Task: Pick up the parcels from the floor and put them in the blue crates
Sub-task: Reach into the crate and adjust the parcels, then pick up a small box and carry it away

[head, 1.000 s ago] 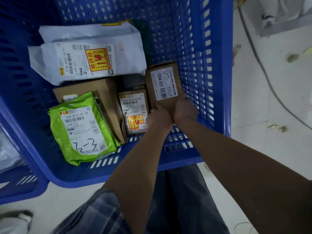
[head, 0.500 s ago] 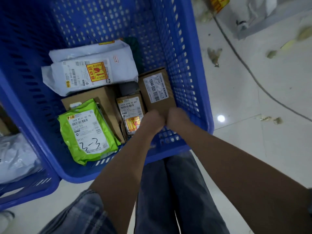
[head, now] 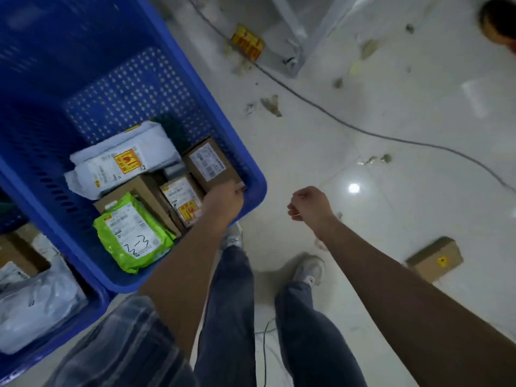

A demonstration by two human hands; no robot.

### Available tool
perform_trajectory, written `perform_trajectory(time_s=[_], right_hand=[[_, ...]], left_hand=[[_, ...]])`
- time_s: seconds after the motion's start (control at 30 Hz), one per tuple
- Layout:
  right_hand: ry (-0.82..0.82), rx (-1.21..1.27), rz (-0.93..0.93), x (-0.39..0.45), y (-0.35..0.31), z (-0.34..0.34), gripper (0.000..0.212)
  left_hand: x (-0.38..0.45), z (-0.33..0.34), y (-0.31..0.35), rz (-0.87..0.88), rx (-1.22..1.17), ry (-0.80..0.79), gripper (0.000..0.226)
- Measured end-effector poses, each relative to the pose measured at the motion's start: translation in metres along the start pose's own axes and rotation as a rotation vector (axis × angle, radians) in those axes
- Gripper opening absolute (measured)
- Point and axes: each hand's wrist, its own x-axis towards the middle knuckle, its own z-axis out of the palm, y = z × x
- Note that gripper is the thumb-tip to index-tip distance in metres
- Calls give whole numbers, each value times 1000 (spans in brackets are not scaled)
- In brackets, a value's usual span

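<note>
Blue perforated crate [head: 256,189] hems a cardboard box [head: 208,163]; left hand [head: 223,202] at its rim (fingers hidden), right hand [head: 310,203] with fingers [head: 293,213] loosely curled over glossy floor [head: 363,233].

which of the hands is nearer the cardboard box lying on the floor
Right. The right hand is over bare floor, left of the cardboard box; the left hand is farther left, by the blue crate's corner.

The crate [head: 255,188] is showing solid blue, walls patterned with holes. The packet [head: 134,236] is showing lime green; the bag [head: 111,166] is showing white.
</note>
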Motion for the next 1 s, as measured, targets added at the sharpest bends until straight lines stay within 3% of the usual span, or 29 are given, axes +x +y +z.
perform_trajectory(time_s=[0.07, 0.2, 0.3, 0.43, 0.67, 1.0], right_hand=[[27, 39, 75, 8, 30, -25, 16], [-6, 14, 135, 21, 113, -70, 20], [-38, 40, 218, 28, 183, -100, 20], [-76, 134, 305, 27, 265, -151, 20], [52, 455, 379, 15, 386, -271, 14], [205, 612, 482, 15, 530, -413, 9]], left_hand=[[0, 18, 15, 41, -42, 87, 26], [0, 71, 41, 123, -373, 211, 29], [-12, 121, 54, 163, -274, 210, 22], [-40, 199, 74, 112, -35, 12, 30], [-84, 356, 167, 68, 381, -383, 15], [-132, 530, 323, 273, 455, -510, 15]])
